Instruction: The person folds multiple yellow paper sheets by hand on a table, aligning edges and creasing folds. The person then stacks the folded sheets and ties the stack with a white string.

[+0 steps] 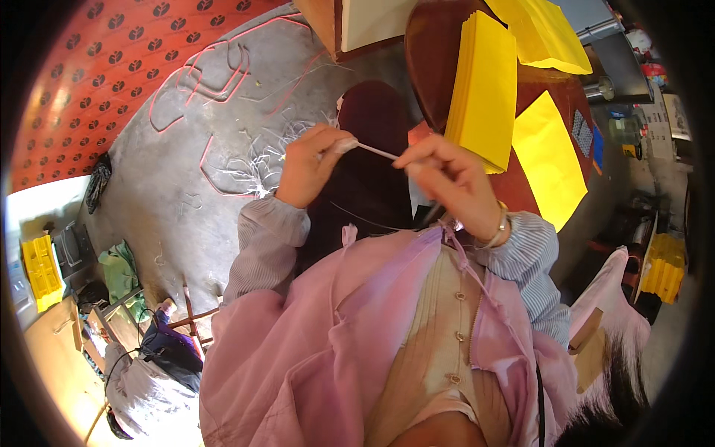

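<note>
In the head view, two hands were raised in front of the chest with one thin white strip (376, 152) stretched between them. The left hand (311, 165) had its fingers curled in, thumb and fingertips pinching the strip's left end; the right hand (451, 179) pinched the other end between thumb and forefinger, the remaining fingers folded loosely. The strip looked stiff and narrow, like a flat plastic or paper band, running slightly downward from the left hand to the right.

Just above and to the right of the right hand stood one thick stack of yellow sheets (484, 86), flat, rectangular and matte. Two more loose yellow sheets showed: one (549, 158) to the right of the right hand, lying on a dark reddish round table (432, 45), and another (540, 30) farther up.

Behind the left hand the grey floor (171, 186) carried a tangle of thin pink and white strands (216, 82), too many to count. Both wrists wore striped blue cuffs under a soft, sheer pink garment (313, 350).
</note>
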`<state>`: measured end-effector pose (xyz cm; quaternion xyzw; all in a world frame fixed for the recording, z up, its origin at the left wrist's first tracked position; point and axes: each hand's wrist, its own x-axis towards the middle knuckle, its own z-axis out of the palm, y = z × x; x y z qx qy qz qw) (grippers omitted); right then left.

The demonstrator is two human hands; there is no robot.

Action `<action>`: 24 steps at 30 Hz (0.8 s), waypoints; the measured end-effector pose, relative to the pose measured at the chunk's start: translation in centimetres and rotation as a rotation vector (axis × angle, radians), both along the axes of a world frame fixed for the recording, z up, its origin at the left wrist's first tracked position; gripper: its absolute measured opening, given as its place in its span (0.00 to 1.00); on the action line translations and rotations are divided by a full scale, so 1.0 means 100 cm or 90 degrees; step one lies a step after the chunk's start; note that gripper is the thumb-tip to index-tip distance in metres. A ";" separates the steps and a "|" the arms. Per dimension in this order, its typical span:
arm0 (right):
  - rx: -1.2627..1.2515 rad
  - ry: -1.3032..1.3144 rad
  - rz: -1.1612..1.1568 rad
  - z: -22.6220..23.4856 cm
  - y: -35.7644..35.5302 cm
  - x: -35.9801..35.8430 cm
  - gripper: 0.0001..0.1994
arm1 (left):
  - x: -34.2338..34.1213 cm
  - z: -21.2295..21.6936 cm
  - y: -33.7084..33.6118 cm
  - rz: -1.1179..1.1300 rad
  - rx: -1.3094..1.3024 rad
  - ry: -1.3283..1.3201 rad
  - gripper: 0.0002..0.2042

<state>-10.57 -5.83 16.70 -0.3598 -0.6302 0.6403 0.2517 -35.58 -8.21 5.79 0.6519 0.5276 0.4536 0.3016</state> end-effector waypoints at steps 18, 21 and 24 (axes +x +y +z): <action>-0.034 0.209 -0.209 0.037 -0.016 0.043 0.10 | -0.145 -0.028 -0.054 0.202 -0.203 0.287 0.22; -0.092 0.195 -0.087 0.025 -0.025 0.035 0.09 | -0.052 0.021 -0.035 -0.225 -0.285 -0.156 0.24; -0.189 0.220 0.047 0.010 -0.033 0.025 0.07 | 0.063 0.046 -0.039 -0.422 -0.344 -0.693 0.25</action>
